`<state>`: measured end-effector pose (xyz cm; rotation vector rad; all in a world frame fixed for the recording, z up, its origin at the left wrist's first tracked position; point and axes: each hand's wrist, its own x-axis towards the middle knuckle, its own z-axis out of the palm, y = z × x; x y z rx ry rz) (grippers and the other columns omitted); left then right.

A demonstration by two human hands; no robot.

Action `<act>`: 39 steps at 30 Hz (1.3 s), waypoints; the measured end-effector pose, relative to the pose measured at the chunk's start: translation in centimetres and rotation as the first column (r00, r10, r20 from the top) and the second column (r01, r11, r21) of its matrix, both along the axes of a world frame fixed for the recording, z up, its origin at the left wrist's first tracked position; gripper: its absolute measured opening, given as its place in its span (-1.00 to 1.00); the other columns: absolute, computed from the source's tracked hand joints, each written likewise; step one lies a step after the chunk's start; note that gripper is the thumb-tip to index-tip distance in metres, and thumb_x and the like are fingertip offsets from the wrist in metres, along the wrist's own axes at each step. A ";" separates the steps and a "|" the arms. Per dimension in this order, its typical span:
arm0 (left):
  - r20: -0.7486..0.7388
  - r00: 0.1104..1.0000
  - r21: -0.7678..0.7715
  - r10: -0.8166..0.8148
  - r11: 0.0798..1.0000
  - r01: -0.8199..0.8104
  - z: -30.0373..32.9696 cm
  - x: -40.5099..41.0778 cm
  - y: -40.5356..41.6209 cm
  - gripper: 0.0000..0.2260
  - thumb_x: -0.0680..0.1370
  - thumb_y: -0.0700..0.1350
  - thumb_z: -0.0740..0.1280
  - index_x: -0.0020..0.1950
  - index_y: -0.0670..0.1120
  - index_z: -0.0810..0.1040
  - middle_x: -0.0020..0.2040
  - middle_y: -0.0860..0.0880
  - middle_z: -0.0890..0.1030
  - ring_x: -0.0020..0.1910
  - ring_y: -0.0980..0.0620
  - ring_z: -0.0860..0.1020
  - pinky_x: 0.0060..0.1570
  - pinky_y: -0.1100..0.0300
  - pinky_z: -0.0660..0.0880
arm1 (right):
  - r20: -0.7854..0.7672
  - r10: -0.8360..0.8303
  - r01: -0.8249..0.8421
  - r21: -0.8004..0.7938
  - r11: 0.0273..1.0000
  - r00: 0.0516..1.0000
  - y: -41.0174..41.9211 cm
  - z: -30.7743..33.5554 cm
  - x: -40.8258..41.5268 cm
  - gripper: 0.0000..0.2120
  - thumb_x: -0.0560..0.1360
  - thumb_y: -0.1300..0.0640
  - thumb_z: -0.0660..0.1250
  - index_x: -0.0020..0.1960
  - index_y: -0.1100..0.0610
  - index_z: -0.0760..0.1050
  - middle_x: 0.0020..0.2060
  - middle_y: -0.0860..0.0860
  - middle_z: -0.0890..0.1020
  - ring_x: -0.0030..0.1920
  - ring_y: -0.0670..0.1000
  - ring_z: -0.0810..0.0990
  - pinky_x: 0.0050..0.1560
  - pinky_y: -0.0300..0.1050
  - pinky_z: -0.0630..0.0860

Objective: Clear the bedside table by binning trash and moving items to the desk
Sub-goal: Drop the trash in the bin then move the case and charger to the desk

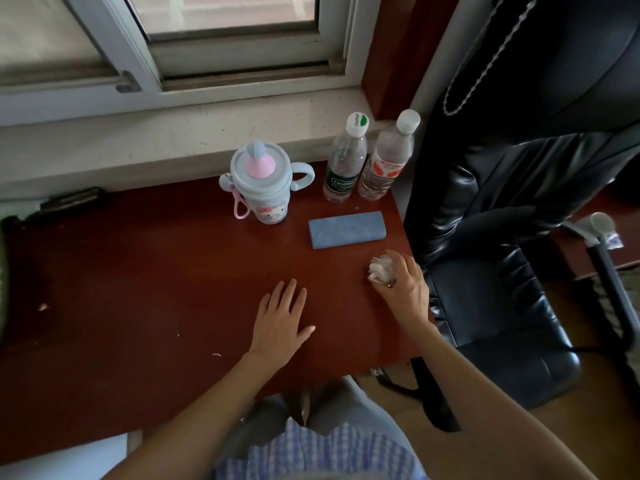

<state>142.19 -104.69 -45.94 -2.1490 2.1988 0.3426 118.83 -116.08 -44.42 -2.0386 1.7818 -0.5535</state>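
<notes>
Small clear glass jar with something white inside sat near the right edge of the reddish-brown wooden tabletop, right hand curled around it from the side. Left hand lay flat nearby, fingers straight, holding nothing. Folded blue cloth was just behind the jar.

Open red desk surface is left free to the left and front; the far right corner is blocked by a plush-covered cup, two water bottles and a blue case; the right edge is flanked by a black chair.
</notes>
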 end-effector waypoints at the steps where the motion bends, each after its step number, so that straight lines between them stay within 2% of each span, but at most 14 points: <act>1: 0.003 1.000 0.002 0.001 1.000 -0.001 0.0 0.0 0.0 -0.32 0.45 0.25 0.31 0.46 -0.08 0.30 0.47 -0.15 0.31 0.45 -0.17 0.28 0.34 -0.10 0.31 | 0.002 -0.008 0.008 0.006 1.000 1.000 -0.1 -0.1 -0.1 -0.40 0.33 -0.07 0.51 0.30 0.04 0.43 0.14 0.01 0.54 0.10 0.07 0.53 -0.12 0.01 0.56; 5: -0.002 1.000 -0.029 0.000 1.000 0.000 -0.1 0.1 0.0 -0.32 0.40 0.23 0.38 0.40 -0.10 0.40 0.41 -0.17 0.40 0.38 -0.19 0.38 0.26 -0.11 0.40 | 0.018 -0.011 0.011 0.034 0.999 1.000 0.1 -0.5 -0.5 -0.36 0.32 -0.09 0.51 0.33 0.02 0.39 0.15 0.00 0.52 0.12 0.08 0.53 -0.13 0.03 0.57; 12: 0.000 1.000 -0.011 0.003 1.000 -0.003 -0.2 0.1 0.1 -0.33 0.43 0.25 0.33 0.43 -0.08 0.35 0.45 -0.15 0.35 0.42 -0.18 0.33 0.31 -0.11 0.37 | 0.014 0.023 -0.023 0.056 0.998 1.000 0.0 -0.3 -0.3 -0.31 0.31 -0.09 0.52 0.36 0.04 0.35 0.20 0.01 0.50 0.18 0.06 0.50 0.00 0.13 0.58; 17: -0.007 1.000 -0.018 0.004 1.000 -0.004 -0.1 0.1 0.2 -0.33 0.41 0.23 0.36 0.41 -0.09 0.38 0.42 -0.16 0.38 0.39 -0.19 0.36 0.27 -0.12 0.39 | 0.027 0.005 -0.008 0.119 0.993 1.000 0.1 -0.2 -0.1 -0.22 0.30 -0.13 0.51 0.41 -0.03 0.23 0.28 -0.01 0.42 0.27 0.07 0.43 0.03 0.14 0.57; 28: -0.014 1.000 0.052 0.019 0.999 -0.018 0.2 -0.1 0.1 -0.34 0.46 0.23 0.30 0.46 -0.08 0.30 0.48 -0.15 0.29 0.46 -0.18 0.26 0.35 -0.12 0.28 | 0.076 -0.018 0.006 0.155 0.988 0.997 0.2 0.2 -0.4 -0.11 0.27 -0.16 0.52 0.45 -0.02 0.14 0.38 -0.03 0.34 0.34 0.05 0.37 0.14 0.17 0.53; 32: -0.019 1.000 0.082 0.010 0.997 -0.008 0.5 -0.2 0.0 -0.34 0.51 0.23 0.24 0.50 -0.07 0.20 0.53 -0.14 0.18 0.50 -0.17 0.15 0.41 -0.11 0.18 | 0.080 -0.027 0.013 0.169 0.985 0.996 0.2 0.4 -0.5 -0.09 0.27 -0.16 0.52 0.46 -0.03 0.13 0.39 -0.02 0.33 0.34 0.05 0.37 0.18 0.17 0.50; 36: -0.017 1.000 0.095 0.023 0.995 -0.021 0.7 -0.2 0.0 -0.34 0.48 0.22 0.28 0.47 -0.08 0.27 0.50 -0.16 0.26 0.47 -0.18 0.23 0.36 -0.13 0.26 | 0.077 -0.037 0.022 0.195 0.981 0.996 0.3 0.4 -0.8 -0.06 0.27 -0.17 0.52 0.48 -0.06 0.08 0.39 -0.02 0.32 0.35 0.04 0.35 0.22 0.12 0.47; 39: -0.017 1.000 0.096 0.022 0.995 -0.021 0.7 -0.2 0.0 -0.34 0.48 0.23 0.27 0.48 -0.08 0.25 0.50 -0.15 0.24 0.48 -0.18 0.21 0.37 -0.12 0.24 | 0.064 -0.045 0.031 0.211 0.977 0.997 0.4 0.5 -0.9 -0.03 0.28 -0.18 0.51 0.50 -0.06 0.03 0.42 0.00 0.29 0.37 0.05 0.33 0.23 0.10 0.46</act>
